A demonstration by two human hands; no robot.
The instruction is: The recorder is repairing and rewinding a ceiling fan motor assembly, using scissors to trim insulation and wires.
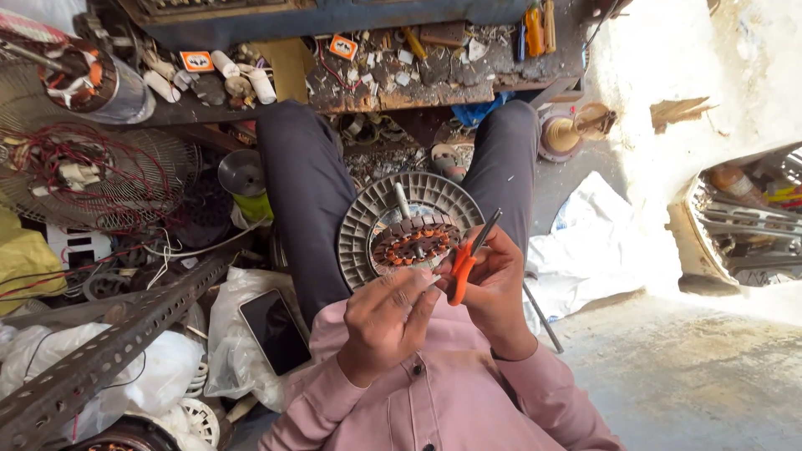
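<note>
Orange handles are seen on the scissors [464,266]. Copper-orange coils are set in a grey ribbed motor housing [359,230]. A pink shirt [443,401] and dark grey trousers [305,184] are worn. A black phone [274,330] is laid on white plastic [230,359]. Red wire [58,159] is tangled over a fan grille.

Orange plastic-handled metal scissors [464,266]; copper-wound stator [415,242] in ribbed grey housing [361,224].
</note>
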